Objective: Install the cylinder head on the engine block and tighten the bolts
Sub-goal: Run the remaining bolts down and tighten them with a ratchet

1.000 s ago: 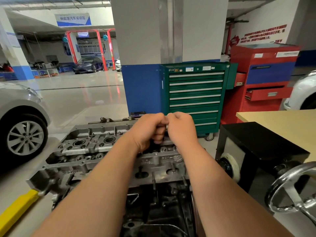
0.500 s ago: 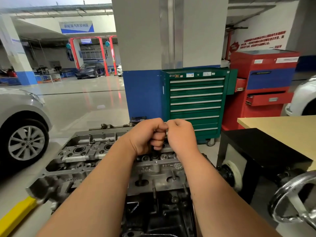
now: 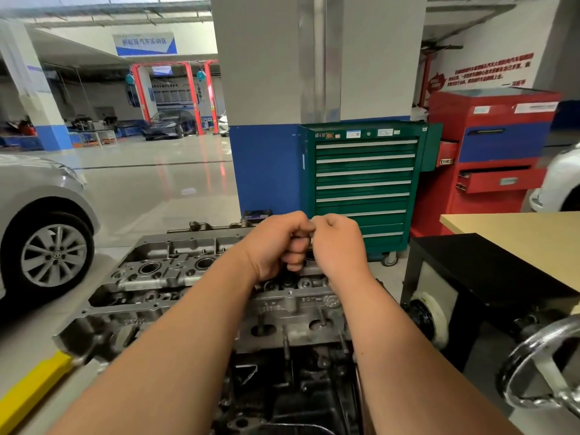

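Over the cylinder head [image 3: 175, 277], left hand [image 3: 276, 243] tight-curled round a dark tool [image 3: 288, 273]; right hand [image 3: 337, 243] curled alongside, grip hidden.

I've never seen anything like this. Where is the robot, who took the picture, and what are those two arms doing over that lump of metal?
There is no robot here. A person wears a camera on the head, so you look forward and down along their own two bare arms. The grey metal slab in front is a cylinder head, sitting on the dark engine block. A shiny handwheel shows at the right.

The left hand is curled round a dark tool that stands upright on the cylinder head. Most of it is hidden, so I cannot name it. The right hand is bunched against the left, and what its fingers hold is out of sight.

Behind stand a green tool cabinet, a red cabinet and a silver car.
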A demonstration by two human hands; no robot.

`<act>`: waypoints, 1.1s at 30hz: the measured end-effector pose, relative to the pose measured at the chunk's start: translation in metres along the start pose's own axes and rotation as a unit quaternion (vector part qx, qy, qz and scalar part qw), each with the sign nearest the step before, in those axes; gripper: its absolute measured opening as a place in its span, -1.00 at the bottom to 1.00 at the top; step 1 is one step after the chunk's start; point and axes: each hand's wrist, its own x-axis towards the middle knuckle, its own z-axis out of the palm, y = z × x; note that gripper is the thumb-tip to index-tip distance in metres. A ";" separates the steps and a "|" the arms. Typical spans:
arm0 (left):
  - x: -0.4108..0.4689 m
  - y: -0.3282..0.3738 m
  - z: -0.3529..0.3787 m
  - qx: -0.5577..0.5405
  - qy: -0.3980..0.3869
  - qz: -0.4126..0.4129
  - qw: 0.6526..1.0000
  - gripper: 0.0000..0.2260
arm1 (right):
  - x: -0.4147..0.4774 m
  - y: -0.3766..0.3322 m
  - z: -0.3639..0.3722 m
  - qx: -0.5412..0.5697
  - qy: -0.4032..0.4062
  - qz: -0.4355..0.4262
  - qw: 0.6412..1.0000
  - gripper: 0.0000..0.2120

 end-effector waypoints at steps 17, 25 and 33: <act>0.001 -0.012 0.015 0.041 0.181 0.058 0.981 -0.73 | 0.000 -0.003 0.003 0.007 -0.002 0.010 1.000 -0.67; 0.000 -0.004 0.025 0.078 0.276 0.095 0.953 -0.71 | -0.008 -0.004 -0.004 -0.015 0.003 -0.027 1.000 -0.64; 0.007 -0.004 -0.004 -0.043 -0.029 0.013 0.999 -0.57 | 0.001 0.002 0.003 -0.011 0.008 -0.004 1.000 -0.64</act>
